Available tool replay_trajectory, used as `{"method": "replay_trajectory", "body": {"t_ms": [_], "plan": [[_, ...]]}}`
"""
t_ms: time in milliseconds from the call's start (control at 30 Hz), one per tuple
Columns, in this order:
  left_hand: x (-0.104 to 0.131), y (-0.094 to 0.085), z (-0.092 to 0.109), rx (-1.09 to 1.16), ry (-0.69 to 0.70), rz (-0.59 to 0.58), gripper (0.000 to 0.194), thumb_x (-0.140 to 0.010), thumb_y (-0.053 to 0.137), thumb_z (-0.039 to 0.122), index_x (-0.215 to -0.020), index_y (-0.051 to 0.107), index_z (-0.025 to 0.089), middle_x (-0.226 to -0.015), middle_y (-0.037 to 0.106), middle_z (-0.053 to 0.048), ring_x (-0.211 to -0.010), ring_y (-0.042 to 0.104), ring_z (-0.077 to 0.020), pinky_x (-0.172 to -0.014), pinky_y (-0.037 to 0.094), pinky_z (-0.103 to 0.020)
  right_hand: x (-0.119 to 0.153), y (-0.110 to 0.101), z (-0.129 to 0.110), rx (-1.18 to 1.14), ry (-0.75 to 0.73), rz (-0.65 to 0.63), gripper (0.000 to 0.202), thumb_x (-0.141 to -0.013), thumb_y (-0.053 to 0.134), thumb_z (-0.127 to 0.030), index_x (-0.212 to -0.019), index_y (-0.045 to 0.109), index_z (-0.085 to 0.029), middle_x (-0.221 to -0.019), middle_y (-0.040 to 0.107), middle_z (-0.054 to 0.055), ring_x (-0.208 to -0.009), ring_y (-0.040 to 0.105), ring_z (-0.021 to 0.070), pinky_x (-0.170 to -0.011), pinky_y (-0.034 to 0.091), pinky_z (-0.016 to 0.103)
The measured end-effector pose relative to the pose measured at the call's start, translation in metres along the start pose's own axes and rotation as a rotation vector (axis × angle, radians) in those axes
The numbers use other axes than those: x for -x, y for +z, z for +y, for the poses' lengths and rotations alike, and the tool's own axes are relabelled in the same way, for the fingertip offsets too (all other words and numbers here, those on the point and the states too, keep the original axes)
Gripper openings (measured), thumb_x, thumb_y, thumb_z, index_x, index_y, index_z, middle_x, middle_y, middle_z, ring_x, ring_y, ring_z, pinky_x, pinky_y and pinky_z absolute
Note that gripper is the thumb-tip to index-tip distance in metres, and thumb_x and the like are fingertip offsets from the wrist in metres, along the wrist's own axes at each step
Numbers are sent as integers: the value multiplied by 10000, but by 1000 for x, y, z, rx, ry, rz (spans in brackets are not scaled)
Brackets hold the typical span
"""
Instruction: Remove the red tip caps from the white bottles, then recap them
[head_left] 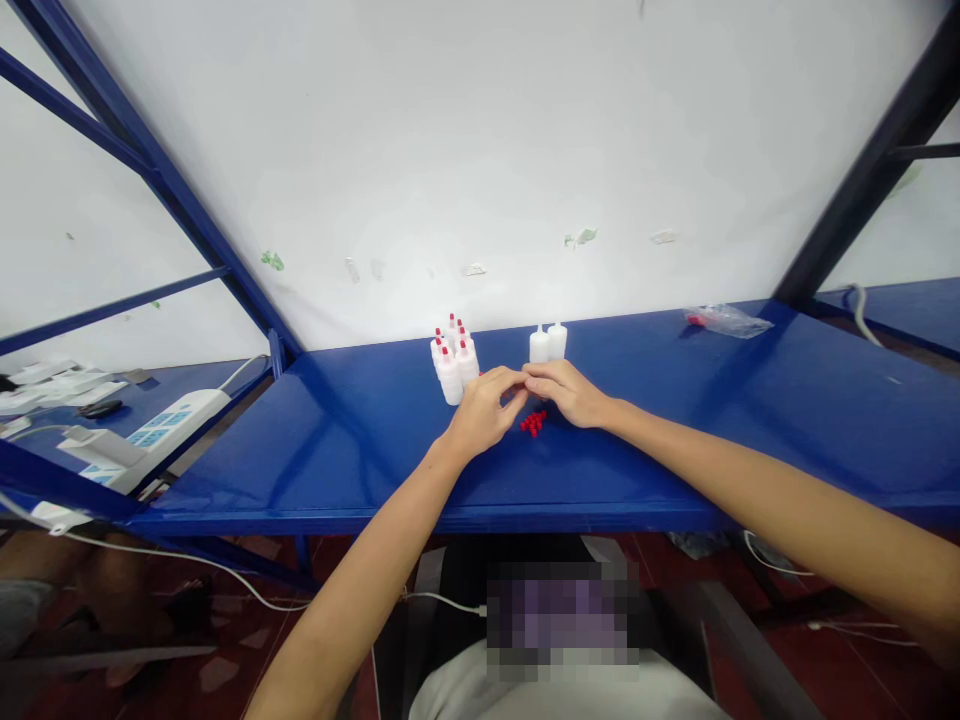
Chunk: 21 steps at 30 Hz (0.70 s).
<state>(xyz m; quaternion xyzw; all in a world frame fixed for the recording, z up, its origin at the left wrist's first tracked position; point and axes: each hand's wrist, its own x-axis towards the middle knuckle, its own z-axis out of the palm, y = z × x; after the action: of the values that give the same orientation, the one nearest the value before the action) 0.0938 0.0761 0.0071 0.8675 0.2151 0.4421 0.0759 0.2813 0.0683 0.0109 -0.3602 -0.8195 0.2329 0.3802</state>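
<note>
My left hand and my right hand meet at their fingertips above the middle of the blue table. Both are closed in a pinch; whatever lies between the fingers is hidden or too small to make out. Just below the fingertips lies a small pile of red caps. Beside my left hand, a group of white squeeze bottles with red-tipped nozzles stands upright. Behind my right hand are two white bottles without red tips, their lower parts covered by the hand. A bit of red shows behind my left hand.
A clear plastic bag with something red inside lies at the back right of the blue table. White power strips and cables are at the left. Blue frame posts rise at both sides, and a wall stands behind.
</note>
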Motion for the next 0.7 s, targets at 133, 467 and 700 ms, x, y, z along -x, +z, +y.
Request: {"method": "replay_trajectory", "body": {"t_ms": [133,467,700], "plan": [[2,3,-2,23,-17,-57,102,-906,579,159,-972,656,174,-850,678,-33,-745,622,-139,-715,512,-271,1,0,-4,61,-21,-45,296,-916,441,-380,-795,605,-165,-713,583,1,-644,483,146,-627,330,270],[2,3,2,19,16,-70,102,-922,546,164,-984,626,180,-863,638,-44,-792,597,-166,-752,491,-300,2,3,-16,87,-72,20,199,-864,396,-257,-682,453,-201,-587,486,-19,-550,416,135,-575,290,277],[-6,-20,2,81,-97,59,121,-940,550,235,-994,642,178,-860,658,-34,-784,601,-145,-768,488,-274,0,3,-9,4,-50,95,279,-966,407,-436,-953,537,-190,-640,512,-37,-569,470,138,-597,329,273]]}}
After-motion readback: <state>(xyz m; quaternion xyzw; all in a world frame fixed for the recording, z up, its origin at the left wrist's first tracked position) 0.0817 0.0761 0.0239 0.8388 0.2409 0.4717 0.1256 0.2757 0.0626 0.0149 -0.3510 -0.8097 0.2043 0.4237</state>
